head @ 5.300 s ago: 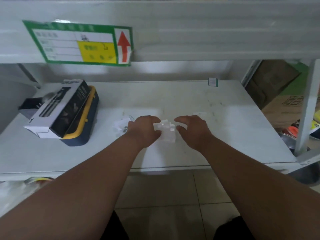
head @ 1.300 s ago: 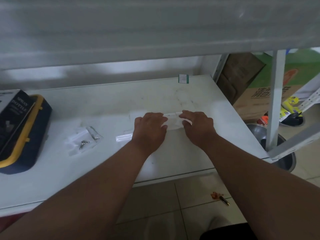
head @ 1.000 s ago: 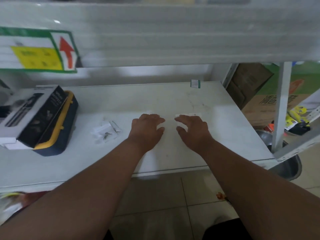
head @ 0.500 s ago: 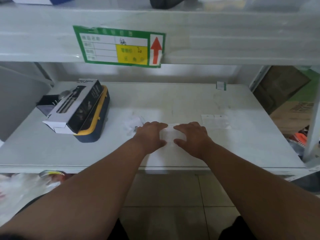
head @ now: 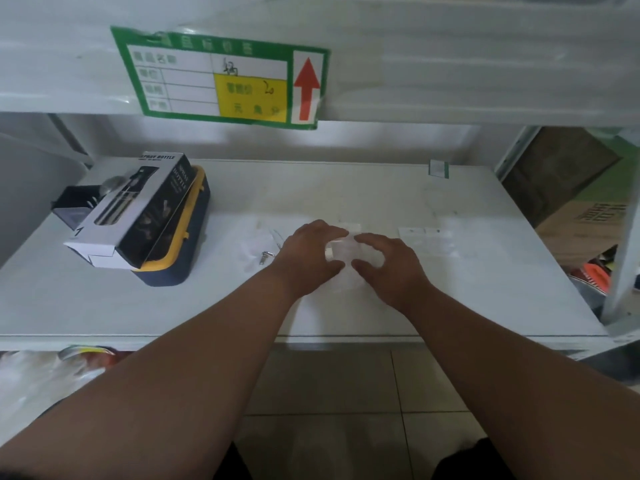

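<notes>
A small clear plastic packet (head: 341, 252) lies on the white shelf (head: 346, 188) between my two hands. My left hand (head: 308, 256) grips its left side with curled fingers and thumb. My right hand (head: 388, 265) grips its right side, thumb below and fingers over the top. Most of the packet is hidden under my fingers. What is inside it cannot be made out.
A black-and-white spray bottle box (head: 135, 209) lies on a navy and yellow case (head: 180, 251) at the left. A clear bag with small metal screws (head: 265, 249) sits beside my left hand. Another flat clear packet (head: 426, 237) lies to the right. A green shelf label (head: 221, 76) hangs above.
My hands went from lying flat on the packet to curling round it. The view has shifted slightly; the objects on the shelf stay put.
</notes>
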